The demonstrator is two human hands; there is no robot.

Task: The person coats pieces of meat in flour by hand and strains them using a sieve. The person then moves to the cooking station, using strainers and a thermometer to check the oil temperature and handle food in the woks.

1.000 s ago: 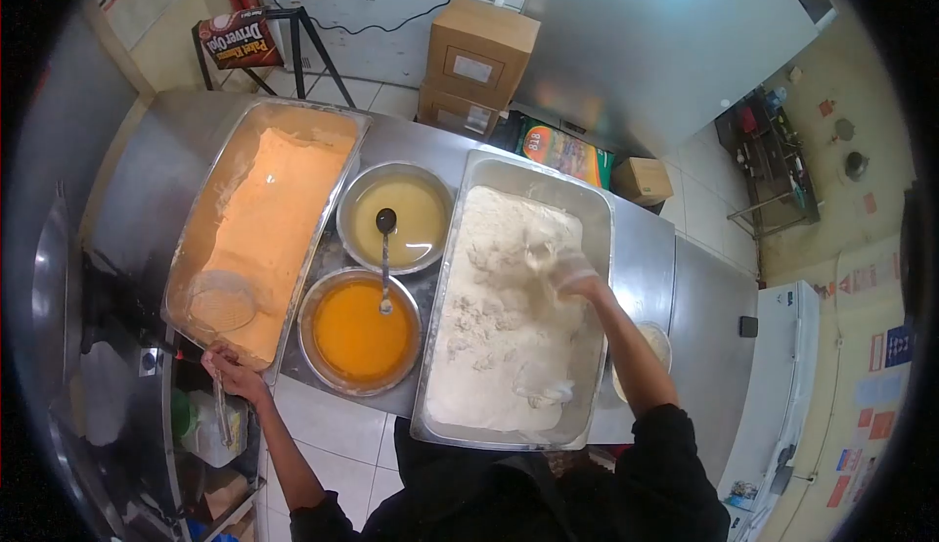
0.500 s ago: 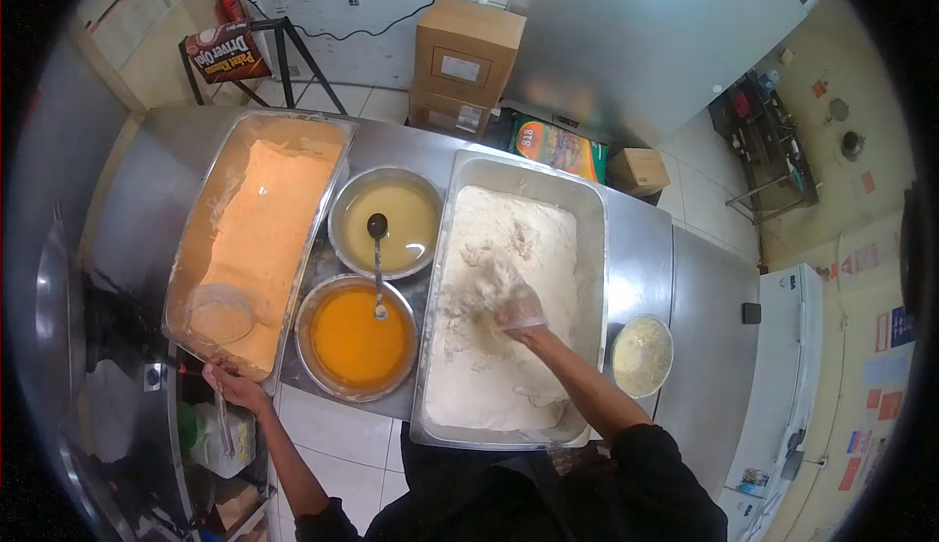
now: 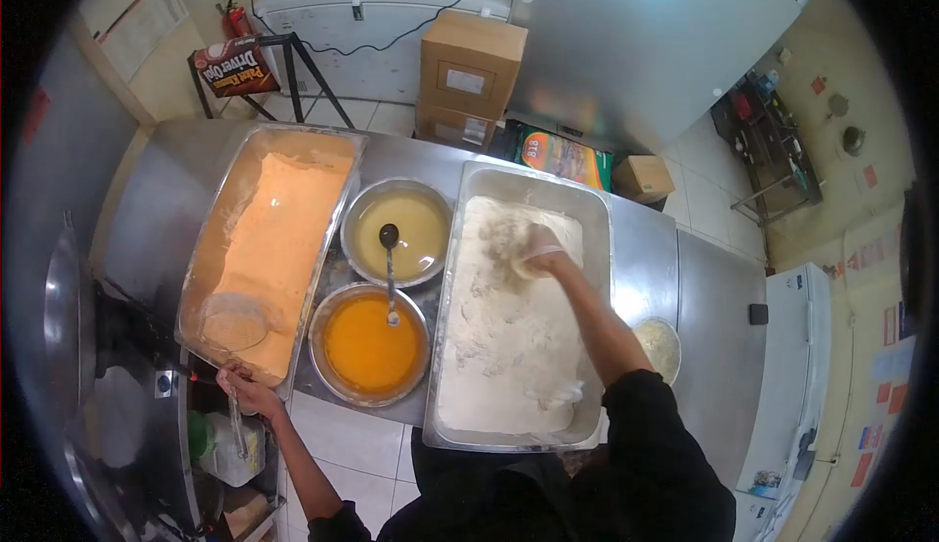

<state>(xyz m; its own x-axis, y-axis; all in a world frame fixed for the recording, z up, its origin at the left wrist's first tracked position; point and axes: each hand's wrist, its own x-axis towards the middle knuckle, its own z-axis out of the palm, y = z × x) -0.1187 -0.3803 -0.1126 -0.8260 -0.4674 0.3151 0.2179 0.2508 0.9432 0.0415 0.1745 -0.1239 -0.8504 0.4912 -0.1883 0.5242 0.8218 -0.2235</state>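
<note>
My left hand [image 3: 250,393] is closed around the handle of a wire-mesh strainer [image 3: 235,322], whose basket lies at the near end of the tray of orange powder [image 3: 269,219]. My right hand [image 3: 538,250], in a clear plastic glove, reaches into the far part of a deep steel tray [image 3: 439,346] filled with white flour [image 3: 489,366]. Motion blurs its fingers, and stirred-up flour surrounds them. A white, flour-covered lump [image 3: 558,390] lies at the tray's near right.
Between the trays stand a bowl of orange liquid [image 3: 370,344] and a bowl of pale yellowish liquid [image 3: 416,211] with a dark ladle [image 3: 389,239]. A bowl of pale crumbs [image 3: 657,346] sits to the right. Cardboard boxes [image 3: 469,67] are stacked behind the steel table [image 3: 641,239].
My right hand has moved away from me within the flour, and the floury clump at its fingers no longer shows. My left hand stays on the strainer handle. The view has shifted slightly.
</note>
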